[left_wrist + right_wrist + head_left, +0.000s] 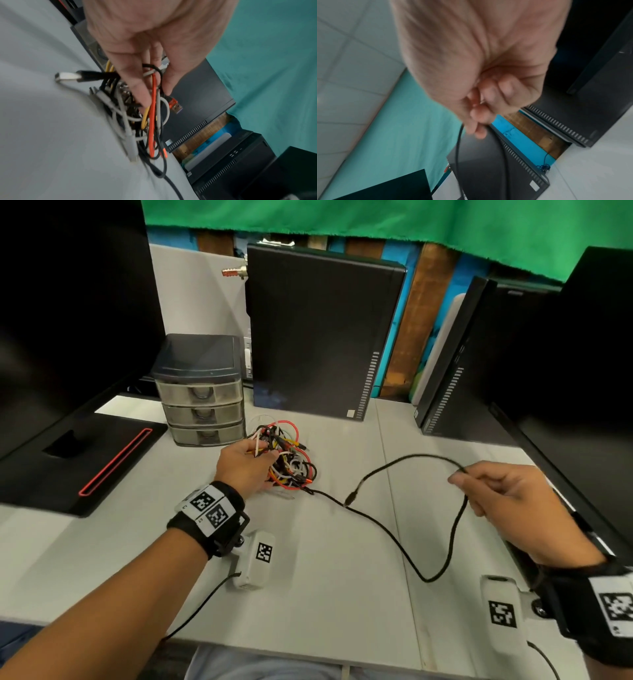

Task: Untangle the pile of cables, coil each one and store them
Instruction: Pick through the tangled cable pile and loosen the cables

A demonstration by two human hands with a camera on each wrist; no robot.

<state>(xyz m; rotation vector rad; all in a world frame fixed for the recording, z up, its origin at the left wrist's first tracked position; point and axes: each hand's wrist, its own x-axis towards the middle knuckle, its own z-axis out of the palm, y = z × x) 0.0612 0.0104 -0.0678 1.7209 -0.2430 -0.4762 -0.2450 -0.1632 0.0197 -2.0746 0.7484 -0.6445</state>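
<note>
A tangled pile of cables (291, 462), red, yellow, white and black, lies on the grey table (325, 611) in front of the drawer unit. My left hand (263, 455) reaches into the pile from the left, fingers curled among the strands. The left wrist view shows the left hand (155, 98) with an orange cable (152, 121) and others between thumb and fingers. One black cable (394, 534) leaves the pile, loops across the table and rises to my right hand (460, 475), which pinches it in the air. Its free plug (351, 498) hangs near the table. The right hand (479, 128) pinches the same black cable (458, 148) in the right wrist view.
A small three-drawer plastic unit (202, 405) stands just behind the pile. A black computer tower (318, 337) rises behind it, and a second tower (455, 364) at the right. Monitors flank both sides; the left one's base (85, 460) has a red stripe.
</note>
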